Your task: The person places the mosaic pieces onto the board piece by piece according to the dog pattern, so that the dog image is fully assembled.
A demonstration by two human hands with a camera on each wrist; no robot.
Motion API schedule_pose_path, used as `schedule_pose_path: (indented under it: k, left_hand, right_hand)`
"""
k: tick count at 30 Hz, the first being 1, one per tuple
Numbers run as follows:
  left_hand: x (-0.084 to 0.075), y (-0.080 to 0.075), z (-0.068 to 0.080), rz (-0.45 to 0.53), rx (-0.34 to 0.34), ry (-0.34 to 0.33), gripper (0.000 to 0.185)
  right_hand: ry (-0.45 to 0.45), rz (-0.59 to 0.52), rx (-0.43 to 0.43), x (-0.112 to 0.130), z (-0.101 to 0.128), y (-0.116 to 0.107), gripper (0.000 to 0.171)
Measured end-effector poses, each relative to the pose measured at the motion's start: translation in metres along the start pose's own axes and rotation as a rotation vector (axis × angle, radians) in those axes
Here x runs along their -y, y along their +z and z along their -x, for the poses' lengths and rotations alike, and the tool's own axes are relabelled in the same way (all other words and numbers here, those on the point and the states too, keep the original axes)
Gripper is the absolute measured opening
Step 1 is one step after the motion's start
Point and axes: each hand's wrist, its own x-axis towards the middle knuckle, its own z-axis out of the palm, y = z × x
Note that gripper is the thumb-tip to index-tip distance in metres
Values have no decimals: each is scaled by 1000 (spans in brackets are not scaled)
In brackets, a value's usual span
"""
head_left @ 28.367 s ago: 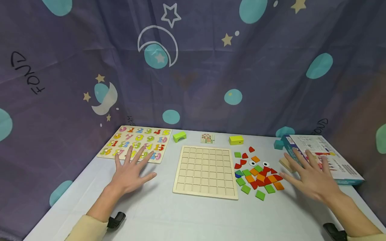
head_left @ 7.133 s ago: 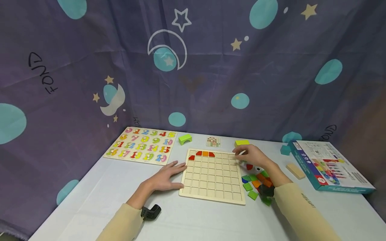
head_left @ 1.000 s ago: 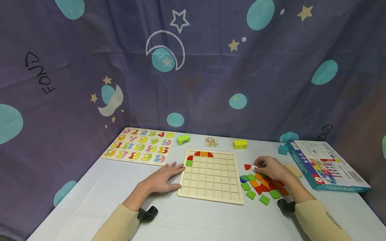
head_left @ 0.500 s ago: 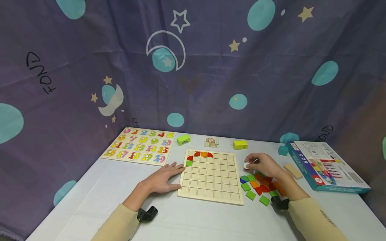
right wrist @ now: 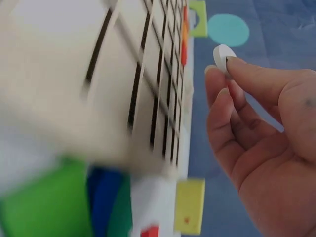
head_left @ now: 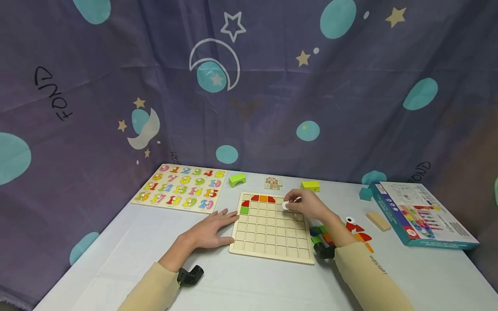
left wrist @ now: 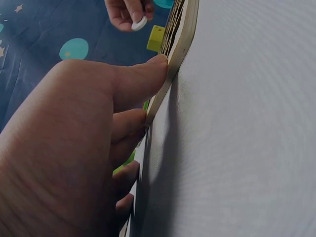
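A wooden grid board [head_left: 272, 235] lies mid-table. Red rounded pieces [head_left: 254, 198] and an orange square [head_left: 263, 199] fill cells along its top row; another red piece and a green square [head_left: 244, 210] sit at its left side. My left hand [head_left: 210, 231] rests at the board's left edge, thumb and fingertips touching it. Over the board's upper right part, my right hand [head_left: 307, 204] pinches a white disc [right wrist: 223, 58] between thumb and fingers, held above the cells. Right of the board, loose coloured pieces [head_left: 362, 237] and an eye disc [head_left: 350, 220] lie partly hidden by my right forearm.
A number puzzle [head_left: 179, 188] lies at the back left. Behind the board are a green arch block [head_left: 237, 180], a patterned card [head_left: 273, 183] and a yellow block [head_left: 310, 186]. A teal cube [head_left: 365, 194], wooden block [head_left: 378, 220] and box [head_left: 424, 216] stand right.
My right hand has taken the white disc from the loose pieces and carried it left over the board. A green square has joined the board since several seconds ago. My left hand stays put.
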Motion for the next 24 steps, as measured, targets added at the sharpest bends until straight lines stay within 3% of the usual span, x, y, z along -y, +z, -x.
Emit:
schedule_pose_path:
  k: [7, 17, 24]
  left_hand:
    - [0, -1, -1, 22, -11, 18, 73]
    - [0, -2, 0, 42, -32, 8, 73]
    - [0, -1, -1, 46, -22, 4, 74]
  right_hand:
    - [-23, -65, 37, 17, -19, 20, 10]
    - [47, -54, 36, 26, -49, 47, 6]
    - [43, -35, 24, 31, -57, 64, 4]
